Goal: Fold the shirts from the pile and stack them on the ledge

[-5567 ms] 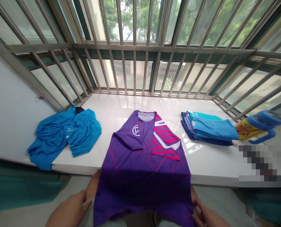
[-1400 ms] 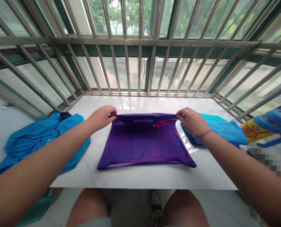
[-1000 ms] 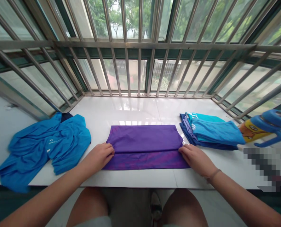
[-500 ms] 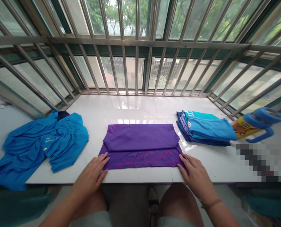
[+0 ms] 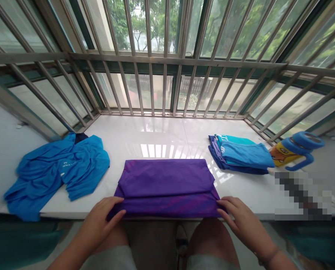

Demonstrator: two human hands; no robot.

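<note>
A purple garment (image 5: 167,178) lies in front of me, folded into a wide band, its near edge at the front rim of the white ledge. My left hand (image 5: 107,215) has its near left corner between thumb and fingers. At the near right corner, my right hand (image 5: 237,215) pinches the fabric the same way. A strip of more mottled purple shows below the upper fold. The far layer's side edges angle outward, then in.
To the left lies a crumpled blue T-shirt (image 5: 66,165), partly hanging over the front edge. A stack of folded clothes (image 5: 243,153) sits on the right, beside a blue and yellow bottle (image 5: 293,150). A blurred-out patch (image 5: 302,195) is nearer. Metal bars (image 5: 164,90) close off the back.
The purple garment has slid toward me to the ledge's front edge, with both hands at its near corners. The view has also shifted slightly.
</note>
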